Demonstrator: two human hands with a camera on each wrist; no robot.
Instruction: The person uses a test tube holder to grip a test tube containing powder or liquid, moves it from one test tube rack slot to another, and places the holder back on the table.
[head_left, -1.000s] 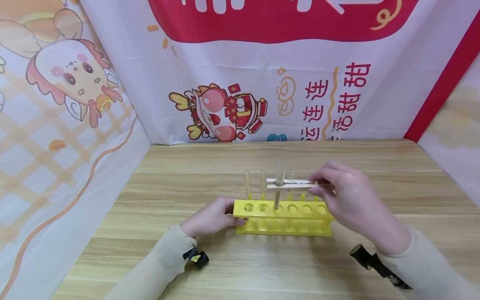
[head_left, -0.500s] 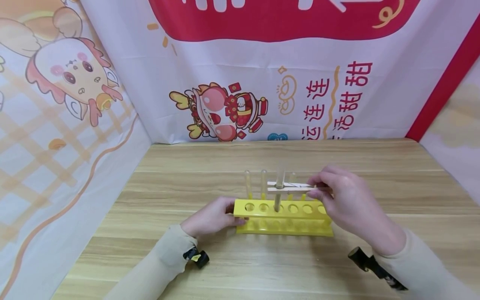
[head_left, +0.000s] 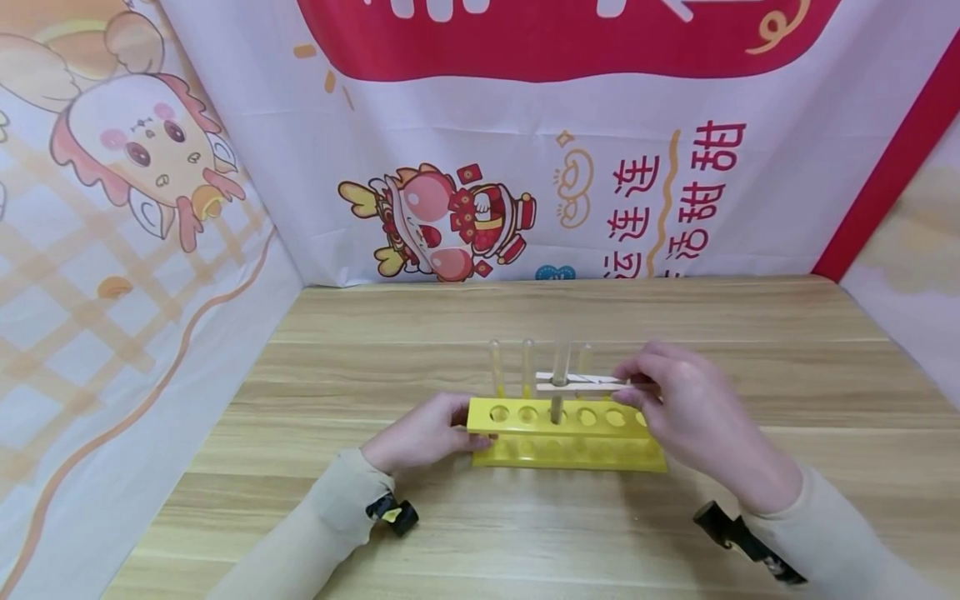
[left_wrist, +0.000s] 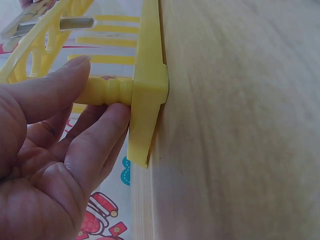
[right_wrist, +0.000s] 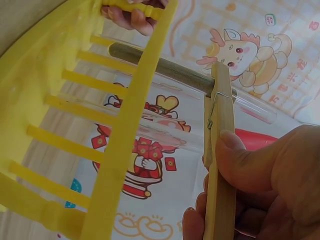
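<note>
A yellow test tube rack (head_left: 573, 432) stands on the table. My left hand (head_left: 420, 433) grips its left end, with thumb and fingers around the end post (left_wrist: 112, 91) in the left wrist view. My right hand (head_left: 693, 417) holds a wooden test tube clamp (head_left: 600, 385). The clamp's jaws stand around a glass test tube (head_left: 562, 362) with dark grey contents, plain in the right wrist view (right_wrist: 170, 70). This tube's lower end reaches into the rack's third hole from the left, above the rack's base. My right palm is hidden in the head view.
Three clear test tubes sit upside down on pegs behind the rack, such as the leftmost tube (head_left: 496, 367). The wood-grain table (head_left: 375, 333) spreads around the rack. Printed cloth (head_left: 300, 167) hangs at the back and sides.
My right hand has moved down a little with the clamp, and the test tube's lower end sinks deeper through the hole. The left hand stays on the rack.
</note>
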